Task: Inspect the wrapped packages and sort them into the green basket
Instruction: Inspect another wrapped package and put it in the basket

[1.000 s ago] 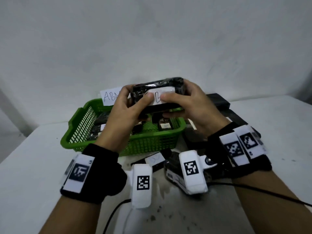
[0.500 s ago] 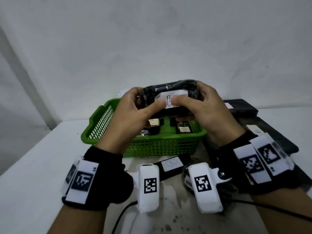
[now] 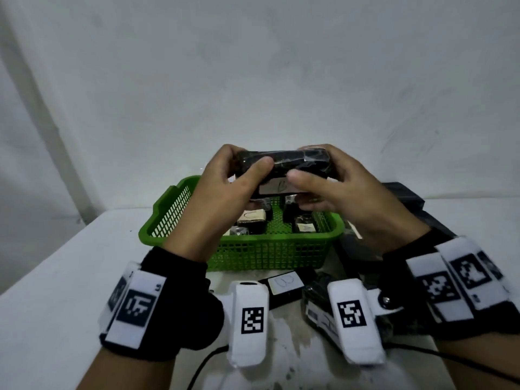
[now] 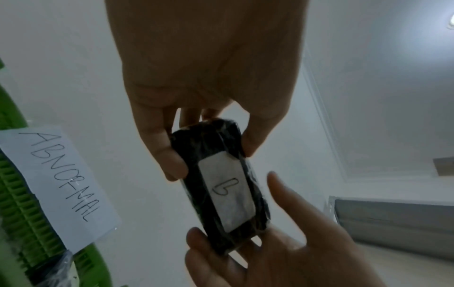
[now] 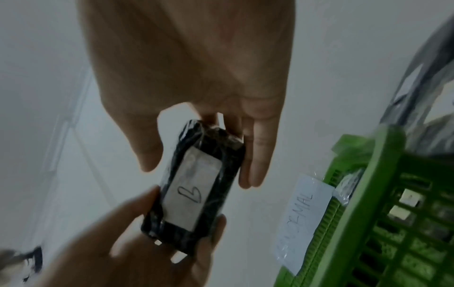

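Note:
Both hands hold one black film-wrapped package (image 3: pixel 284 167) in the air above the green basket (image 3: pixel 253 254). Its white label (image 4: pixel 227 191) carries a handwritten mark. My left hand (image 3: pixel 225 192) grips its left end, thumb on the near face. My right hand (image 3: pixel 337 190) grips the right end, thumb near the label. In the left wrist view the package (image 4: pixel 218 186) sits between both hands; in the right wrist view the package (image 5: pixel 196 186) shows the same label. Several wrapped packages (image 3: pixel 251 220) lie inside the basket.
A paper sign reading ABNORMAL (image 4: pixel 61 186) is fixed to the basket's far rim. More black packages (image 3: pixel 284 284) lie on the white table in front of the basket, and flat black ones (image 3: pixel 405 195) at the right. A wall stands close behind.
The package has tilted in both hands so its label now faces downward toward me, and my thumbs have slid off the label. The head view has shifted, with the basket lower in the frame.

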Motion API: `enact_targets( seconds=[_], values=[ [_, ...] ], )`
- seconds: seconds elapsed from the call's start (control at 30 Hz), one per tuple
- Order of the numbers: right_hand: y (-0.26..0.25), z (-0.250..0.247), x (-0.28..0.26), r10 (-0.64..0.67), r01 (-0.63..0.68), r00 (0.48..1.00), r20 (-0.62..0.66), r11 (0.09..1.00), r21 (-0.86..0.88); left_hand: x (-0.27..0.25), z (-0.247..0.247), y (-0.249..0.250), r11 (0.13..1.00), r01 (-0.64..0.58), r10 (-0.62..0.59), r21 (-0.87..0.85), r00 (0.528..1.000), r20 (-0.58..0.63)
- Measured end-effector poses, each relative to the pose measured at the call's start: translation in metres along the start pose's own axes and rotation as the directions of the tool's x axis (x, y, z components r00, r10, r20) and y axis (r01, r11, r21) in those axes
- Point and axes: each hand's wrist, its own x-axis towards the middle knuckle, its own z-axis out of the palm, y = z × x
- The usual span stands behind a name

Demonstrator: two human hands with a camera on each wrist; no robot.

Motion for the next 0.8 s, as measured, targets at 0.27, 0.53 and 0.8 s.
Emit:
enact_targets(
  seconds=[0.27,0.53,0.8],
  values=[
    [-0.006,0.002,0.003,-0.046,0.055,0.992,-0.121,0.996,0.074,0.0,0.005,-0.002,0.995,-0.095,0.094,0.03,0.996,0.003],
    [-0.011,-0.015,-0.001,-0.191,0.189,0.979,-0.064,0.981,-0.046,-0.001,0.011,0.002,0.956,0.191,-0.159,-0.221,0.975,0.154],
    [-0.012,-0.012,0.001,0.171,-0.182,0.983,0.07,0.966,0.185,-0.002,0.013,0.0,0.949,0.037,-0.004,-0.312,0.994,0.107]
  ],
)
